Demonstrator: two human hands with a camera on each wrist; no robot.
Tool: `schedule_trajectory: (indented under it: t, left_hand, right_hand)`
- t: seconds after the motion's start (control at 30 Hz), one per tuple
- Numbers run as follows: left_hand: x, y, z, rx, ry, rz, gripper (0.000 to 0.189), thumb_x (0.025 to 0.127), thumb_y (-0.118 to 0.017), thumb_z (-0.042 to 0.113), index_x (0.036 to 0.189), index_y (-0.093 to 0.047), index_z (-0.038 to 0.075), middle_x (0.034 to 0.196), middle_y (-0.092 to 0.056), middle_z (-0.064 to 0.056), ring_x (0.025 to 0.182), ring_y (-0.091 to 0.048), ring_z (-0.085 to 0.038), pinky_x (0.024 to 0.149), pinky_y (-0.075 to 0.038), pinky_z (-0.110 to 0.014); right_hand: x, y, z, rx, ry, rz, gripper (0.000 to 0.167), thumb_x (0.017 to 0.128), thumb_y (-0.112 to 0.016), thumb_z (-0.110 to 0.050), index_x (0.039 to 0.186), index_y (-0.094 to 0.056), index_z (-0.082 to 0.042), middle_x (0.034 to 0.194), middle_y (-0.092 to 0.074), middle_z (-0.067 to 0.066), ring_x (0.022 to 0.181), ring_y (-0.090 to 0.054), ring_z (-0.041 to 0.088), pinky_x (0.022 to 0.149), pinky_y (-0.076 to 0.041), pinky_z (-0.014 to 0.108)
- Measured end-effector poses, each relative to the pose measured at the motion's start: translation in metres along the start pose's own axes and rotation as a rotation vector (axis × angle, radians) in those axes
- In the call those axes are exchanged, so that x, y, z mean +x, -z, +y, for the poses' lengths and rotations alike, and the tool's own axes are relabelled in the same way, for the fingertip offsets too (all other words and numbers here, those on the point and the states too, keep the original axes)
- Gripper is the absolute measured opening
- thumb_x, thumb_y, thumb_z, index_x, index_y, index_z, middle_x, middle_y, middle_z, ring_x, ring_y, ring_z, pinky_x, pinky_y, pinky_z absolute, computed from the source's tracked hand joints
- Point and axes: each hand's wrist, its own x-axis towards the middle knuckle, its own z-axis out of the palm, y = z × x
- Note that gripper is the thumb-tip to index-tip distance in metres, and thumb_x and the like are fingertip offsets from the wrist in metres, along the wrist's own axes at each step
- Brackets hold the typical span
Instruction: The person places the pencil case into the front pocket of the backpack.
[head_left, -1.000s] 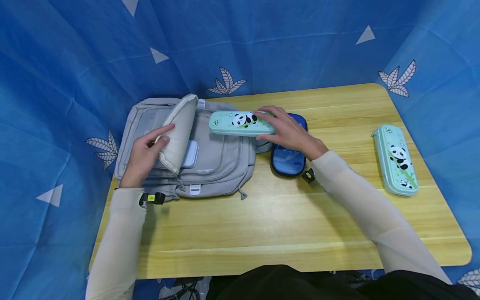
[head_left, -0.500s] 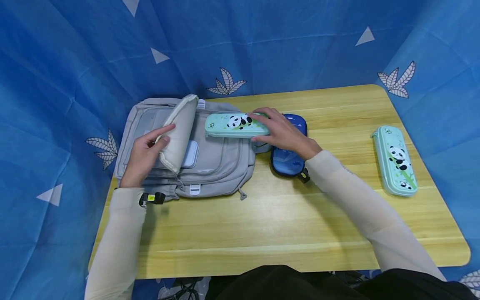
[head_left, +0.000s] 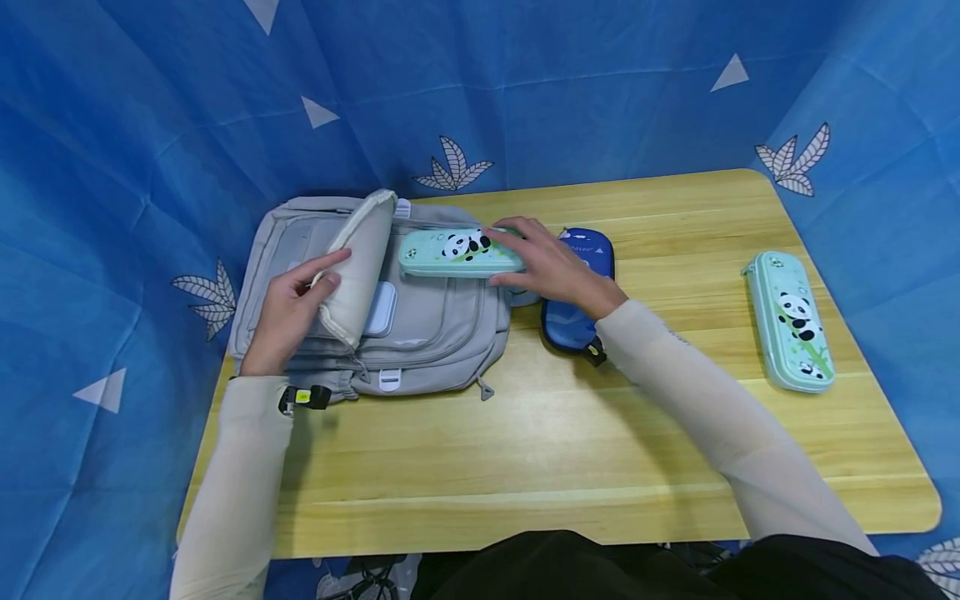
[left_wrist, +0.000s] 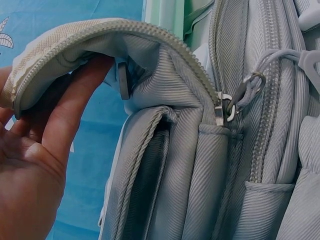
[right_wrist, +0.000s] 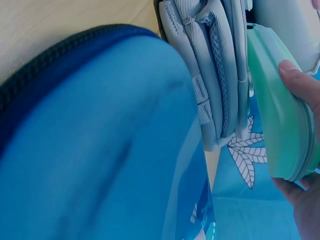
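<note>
A grey backpack (head_left: 420,312) lies flat at the table's left. My left hand (head_left: 288,312) pinches the edge of its front pocket flap (head_left: 360,267) and holds it lifted; in the left wrist view the fingers curl around the zipped edge of the flap (left_wrist: 100,30). Above the pack, my right hand (head_left: 551,265) grips the right end of a mint pencil case (head_left: 450,254) with pandas on it. The right wrist view shows the thumb pressed on the side of the mint case (right_wrist: 280,110), whose far end is near the pocket opening.
A blue zipped case (head_left: 573,321) lies right of the backpack, partly under my right forearm. Another mint panda pencil case (head_left: 795,321) lies at the table's right edge. A pale blue badge (head_left: 381,308) is on the pack, beside the flap. Blue cloth (head_left: 570,92) hangs behind the table.
My right hand has moved left with the mint pencil case, toward the raised flap, uncovering more of the blue case. The left hand and flap have stayed where they were.
</note>
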Motion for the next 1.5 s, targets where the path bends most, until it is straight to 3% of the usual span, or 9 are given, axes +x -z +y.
schedule_trajectory:
  t: [0.27, 0.77, 1.5]
  left_hand:
    - [0.0, -0.001, 0.001, 0.009, -0.003, 0.005, 0.039, 0.114, -0.06, 0.026, 0.153, -0.067, 0.024, 0.163, -0.057, -0.007, 0.129, -0.057, -0.008, 0.091, -0.049, -0.021]
    - [0.0, -0.001, -0.001, -0.003, 0.014, 0.008, 0.039, 0.114, -0.061, 0.027, 0.153, -0.067, 0.026, 0.164, -0.057, -0.006, 0.139, -0.056, -0.013, 0.095, -0.05, -0.02]
    - [0.0, -0.002, -0.002, 0.018, -0.001, 0.02, 0.039, 0.114, -0.061, 0.026, 0.152, -0.068, 0.026, 0.162, -0.058, -0.008, 0.128, -0.059, -0.007, 0.09, -0.049, -0.021]
  right_hand:
    - [0.005, -0.006, -0.003, -0.013, 0.008, -0.015, 0.081, 0.101, -0.078, -0.047, 0.169, -0.044, -0.016, 0.168, -0.044, 0.017, 0.156, -0.04, 0.037, 0.126, -0.038, 0.057]
    - [0.021, -0.016, -0.012, -0.015, -0.014, -0.051, 0.082, 0.102, -0.077, -0.048, 0.17, -0.042, -0.018, 0.172, -0.04, 0.016, 0.158, -0.038, 0.037, 0.127, -0.037, 0.056]
    - [0.037, -0.029, -0.02, -0.013, -0.032, -0.057, 0.082, 0.101, -0.079, -0.044, 0.17, -0.042, -0.019, 0.169, -0.042, 0.014, 0.155, -0.041, 0.037, 0.125, -0.04, 0.055]
